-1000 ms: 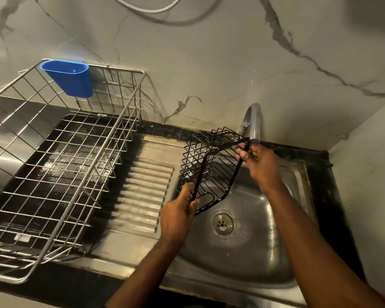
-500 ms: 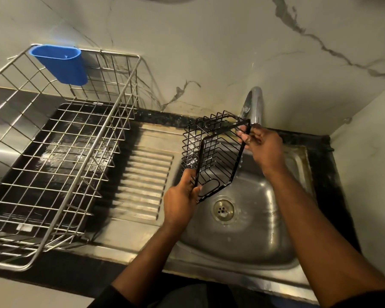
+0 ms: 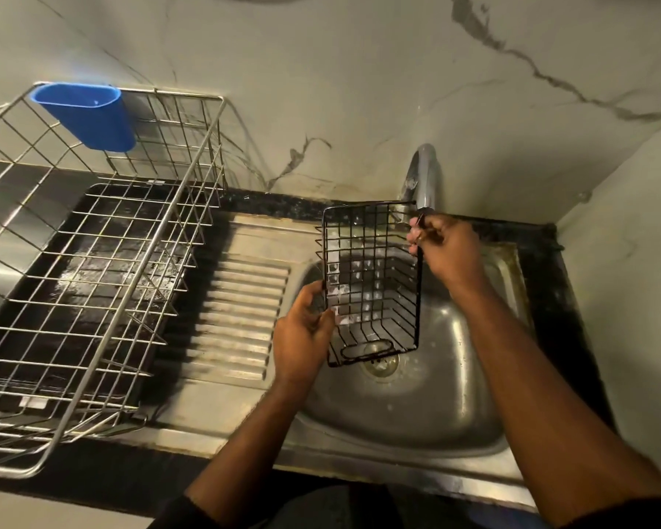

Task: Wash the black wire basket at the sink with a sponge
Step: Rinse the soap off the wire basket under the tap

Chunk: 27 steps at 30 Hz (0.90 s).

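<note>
Turned since half a second ago: black rectangular wire basket (image 3: pixel 371 284) now square-on to the camera with its grid side facing up, no longer a tilted diamond shape; now nearer the middle of the frame, over the round stainless steel sink bowl (image 3: pixel 416 406) right of centre.

Nearest, at the bottom edge: two forearms rising from dark sleeves, sleeves cut off by the frame. Left hand (image 3: pixel 302 337) at the basket's lower left edge, fingers curled round the wire rim, thumb along the side; fingertips partly hidden behind the mesh. Lower end of the basket, with its oval handle loop, just above the drain (image 3: pixel 381 362), partly covering it. Right hand (image 3: pixel 449 248) higher up at the basket's upper right corner, fingers pinching the rim wire there. Whitish specks on the mesh, foam or droplets, hard to tell.

Beyond the right hand: curved chrome tap (image 3: pixel 422 173), spout end hidden behind the basket corner and the fingers; running water not discernible. Left of the bowl: ribbed steel draining board (image 3: pixel 241 299). Farther left, on the dark counter (image 3: pixel 92 479): large silver wire dish rack (image 3: pixel 92 280), left side cut off. Upper left of the frame: blue plastic cup-shaped holder (image 3: pixel 88 116) hooked on the rack's back rim. Behind everything: pale veined marble wall (image 3: pixel 359 70).
</note>
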### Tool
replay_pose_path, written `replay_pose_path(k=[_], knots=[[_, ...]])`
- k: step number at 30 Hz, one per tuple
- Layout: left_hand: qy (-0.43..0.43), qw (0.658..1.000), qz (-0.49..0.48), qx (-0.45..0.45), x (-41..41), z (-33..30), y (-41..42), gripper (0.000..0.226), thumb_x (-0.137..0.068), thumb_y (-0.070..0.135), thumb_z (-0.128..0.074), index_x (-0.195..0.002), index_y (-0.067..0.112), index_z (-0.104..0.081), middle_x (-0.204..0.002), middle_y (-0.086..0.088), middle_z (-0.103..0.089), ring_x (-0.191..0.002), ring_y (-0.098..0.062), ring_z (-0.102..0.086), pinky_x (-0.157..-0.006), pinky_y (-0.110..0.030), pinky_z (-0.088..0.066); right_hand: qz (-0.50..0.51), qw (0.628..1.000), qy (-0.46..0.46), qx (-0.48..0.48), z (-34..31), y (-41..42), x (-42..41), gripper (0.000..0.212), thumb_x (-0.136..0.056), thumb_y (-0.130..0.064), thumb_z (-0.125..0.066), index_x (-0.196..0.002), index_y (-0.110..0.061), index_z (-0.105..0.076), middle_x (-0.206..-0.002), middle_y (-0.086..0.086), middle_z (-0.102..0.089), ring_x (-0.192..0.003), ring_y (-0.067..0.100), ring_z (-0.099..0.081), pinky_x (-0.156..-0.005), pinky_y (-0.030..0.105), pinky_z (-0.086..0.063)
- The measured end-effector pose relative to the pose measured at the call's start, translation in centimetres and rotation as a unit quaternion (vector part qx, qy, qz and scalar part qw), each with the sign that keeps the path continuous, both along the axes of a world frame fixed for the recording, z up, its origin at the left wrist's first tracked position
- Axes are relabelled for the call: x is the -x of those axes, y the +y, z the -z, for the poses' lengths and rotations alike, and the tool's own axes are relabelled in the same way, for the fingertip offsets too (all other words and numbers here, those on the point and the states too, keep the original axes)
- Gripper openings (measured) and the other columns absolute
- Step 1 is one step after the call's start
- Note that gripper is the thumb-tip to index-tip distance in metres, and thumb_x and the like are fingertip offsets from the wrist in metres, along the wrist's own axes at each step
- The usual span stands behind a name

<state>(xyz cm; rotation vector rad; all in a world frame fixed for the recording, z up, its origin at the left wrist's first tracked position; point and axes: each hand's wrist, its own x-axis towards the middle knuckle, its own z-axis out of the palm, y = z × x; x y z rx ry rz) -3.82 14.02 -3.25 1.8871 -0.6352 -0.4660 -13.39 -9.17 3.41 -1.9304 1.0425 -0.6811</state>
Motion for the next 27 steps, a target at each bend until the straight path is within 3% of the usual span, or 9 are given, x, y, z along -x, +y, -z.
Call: replay_pose_path(k=[2,5,10,13,16,18,20,24,27], knots=[[0.034,0.999,-0.002,0.018,-0.2,0.0,-0.2,0.044,-0.092,0.037,-0.066,-0.135,0.036,-0.057,-0.098,0.01,-0.079,-0.087,-0.006,-0.076,-0.082,-0.043,-0.063,0.002,1.0,0.013,-0.001,0.0,0.3,0.4,0.015,-0.096,-0.017,-0.063,-0.11,-0.016,-0.07,-0.092,-0.002,-0.074,-0.069,0.001,-0.067,-0.066,0.012,-0.053],[0.092,0.994,-0.018,0.05,-0.2,-0.4,-0.6,0.036,-0.096,0.019,-0.068,-0.132,0.018,-0.063,-0.086,0.003,-0.08,-0.084,-0.014,-0.078,-0.086,-0.05,-0.061,0.03,0.999,-0.013,-0.039,0.3,0.7,1.2,0.012,-0.097,-0.022,-0.061,-0.101,-0.017,-0.072,-0.085,0.0,-0.074,-0.063,0.005,-0.064,-0.065,0.019,-0.051],[0.182,0.98,-0.055,0.058,-0.5,-1.0,-1.5,0.032,-0.096,0.016,-0.069,-0.126,0.007,-0.064,-0.082,-0.002,-0.08,-0.092,-0.019,-0.077,-0.095,-0.052,-0.057,0.1,0.986,-0.069,-0.118,-0.1,1.8,2.9,0.02,-0.099,-0.03,-0.058,-0.094,-0.015,-0.072,-0.082,0.004,-0.073,-0.069,0.006,-0.064,-0.068,0.024,-0.048],[0.166,0.985,-0.041,0.019,-0.8,-0.9,-2.0,0.023,-0.099,0.015,-0.064,-0.12,0.007,-0.068,-0.081,0.003,-0.08,-0.086,-0.014,-0.075,-0.092,-0.049,-0.058,0.104,0.975,-0.112,-0.161,-0.1,2.5,3.7,0.015,-0.1,-0.019,-0.056,-0.102,-0.016,-0.071,-0.09,0.002,-0.074,-0.074,0.006,-0.065,-0.071,0.027,-0.051],[0.132,0.991,-0.026,-0.018,-0.7,-0.6,-2.2,0.021,-0.101,0.017,-0.059,-0.117,0.014,-0.073,-0.081,0.01,-0.079,-0.075,-0.019,-0.067,-0.076,-0.053,-0.061,0.107,0.971,-0.137,-0.165,-0.2,2.8,4.7,0.018,-0.099,-0.012,-0.056,-0.112,-0.014,-0.068,-0.092,-0.001,-0.074,-0.072,0.006,-0.064,-0.067,0.025,-0.052],[0.138,0.99,-0.014,-0.02,-0.3,-0.6,-2.4,0.023,-0.103,0.017,-0.057,-0.12,0.018,-0.072,-0.083,0.009,-0.079,-0.078,-0.02,-0.069,-0.067,-0.044,-0.063,0.109,0.968,-0.147,-0.17,-0.5,3.0,5.4,0.02,-0.099,-0.011,-0.057,-0.115,-0.014,-0.068,-0.094,0.001,-0.074,-0.073,0.007,-0.063,-0.072,0.027,-0.054],[0.132,0.991,-0.01,-0.03,0.2,-0.8,-2.7,0.023,-0.103,0.016,-0.057,-0.118,0.023,-0.073,-0.082,0.012,-0.079,-0.079,-0.014,-0.071,-0.06,-0.027,-0.058,0.114,0.965,-0.16,-0.177,-0.7,3.2,6.1,0.021,-0.098,-0.01,-0.058,-0.116,-0.014,-0.068,-0.096,0.003,-0.074,-0.076,0.01,-0.064,-0.08,0.031,-0.056],[0.105,0.994,0.009,-0.027,1.0,-0.8,-3.5,0.025,-0.102,0.012,-0.057,-0.117,0.023,-0.075,-0.08,0.014,-0.078,-0.076,-0.016,-0.069,-0.07,-0.027,-0.051,0.12,0.961,-0.184,-0.167,-1.3,3.1,7.2,0.022,-0.097,-0.008,-0.058,-0.117,-0.013,-0.069,-0.095,0.001,-0.075,-0.078,0.01,-0.065,-0.084,0.029,-0.057],[0.097,0.995,0.011,-0.035,1.6,-0.8,-3.9,0.022,-0.102,0.014,-0.059,-0.115,0.018,-0.075,-0.079,0.01,-0.078,-0.083,-0.01,-0.072,-0.068,-0.015,-0.05,0.129,0.965,-0.174,-0.147,-1.3,2.9,7.8,0.024,-0.097,-0.008,-0.059,-0.119,-0.011,-0.068,-0.096,0.001,-0.075,-0.078,0.009,-0.066,-0.082,0.028,-0.058]])
